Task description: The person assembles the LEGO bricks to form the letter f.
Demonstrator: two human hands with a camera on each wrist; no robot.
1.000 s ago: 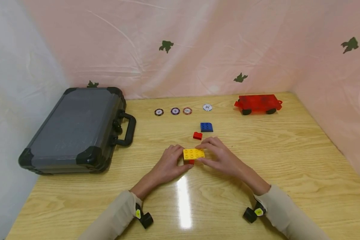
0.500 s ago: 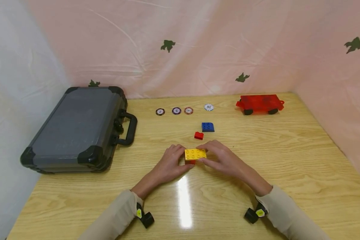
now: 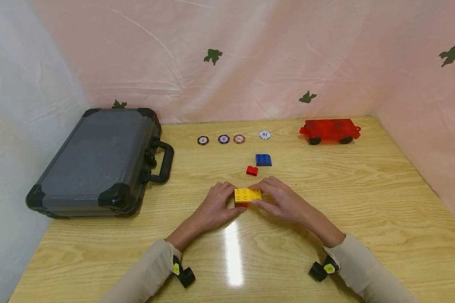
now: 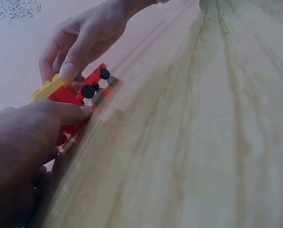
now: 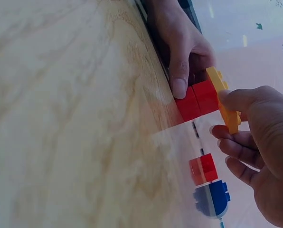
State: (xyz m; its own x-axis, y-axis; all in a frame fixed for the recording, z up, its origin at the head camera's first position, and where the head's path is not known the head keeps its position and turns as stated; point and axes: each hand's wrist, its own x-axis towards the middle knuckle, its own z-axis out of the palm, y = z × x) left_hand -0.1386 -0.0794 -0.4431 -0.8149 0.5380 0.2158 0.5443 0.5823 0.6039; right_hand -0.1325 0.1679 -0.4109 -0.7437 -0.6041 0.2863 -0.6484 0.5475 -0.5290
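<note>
A yellow brick (image 3: 247, 195) with rows of studs lies flat on top of two stacked red bricks (image 5: 198, 100), jutting out past them toward the right. My left hand (image 3: 217, 207) grips the red stack low down, its thumb on the near side at the tabletop. The right hand (image 3: 280, 201) pinches the overhanging end of the yellow brick between thumb and fingers. Just behind the hands lie a small red brick (image 3: 252, 171) and a blue brick (image 3: 263, 160) with a rounded corner. The left hand's fingers hide part of the stack in the head view.
A grey hard case (image 3: 98, 162) with black corners and a handle (image 3: 166, 164) stands on the left. Several poker chips (image 3: 223, 139) lie along the back of the wooden table (image 3: 356, 198). A red wheeled toy wagon (image 3: 330, 130) sits back right, near the cloth wall.
The view has shifted slightly. The yellow brick sits a little squarer over the red stack, and the right hand's fingers have closed in on its end. Both hands otherwise hold their places.
</note>
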